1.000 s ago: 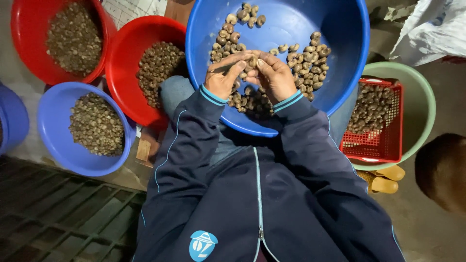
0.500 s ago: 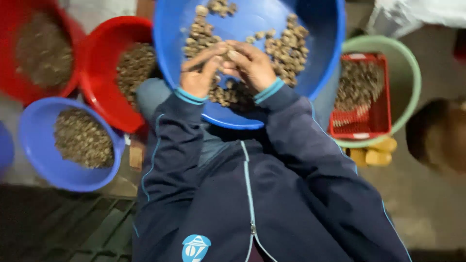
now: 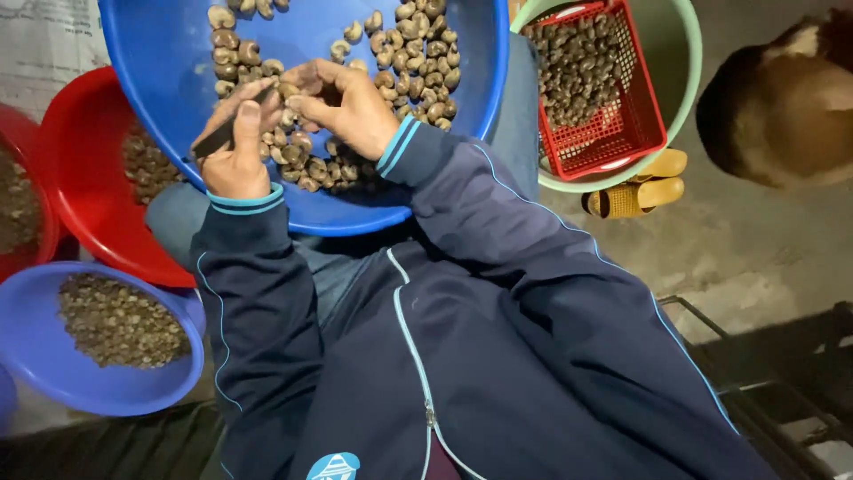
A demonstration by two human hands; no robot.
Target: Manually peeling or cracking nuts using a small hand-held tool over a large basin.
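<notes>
A large blue basin (image 3: 160, 62) rests on my lap with several curved brown cashew nuts (image 3: 418, 62) scattered in it. My left hand (image 3: 235, 147) is closed around a small dark knife (image 3: 222, 135), its tip pointing toward my other hand. My right hand (image 3: 342, 102) pinches one cashew nut (image 3: 289, 92) between fingers and thumb, just over the nuts in the basin. Both hands meet above the basin's near side. Dark blue jacket sleeves cover both arms.
To the left sit a red bowl (image 3: 84, 213) of nuts and a smaller blue bowl (image 3: 53, 382) of pale kernels. A red basket (image 3: 635, 124) of nuts stands in a green basin (image 3: 680, 53) at right. Yellow sandals (image 3: 635, 191) and a brown animal (image 3: 782, 107) lie beyond.
The view has swung right and tilted, so the bowls slid left. My hands stay together over the blue basin, the knife now plainly visible in my left hand.
</notes>
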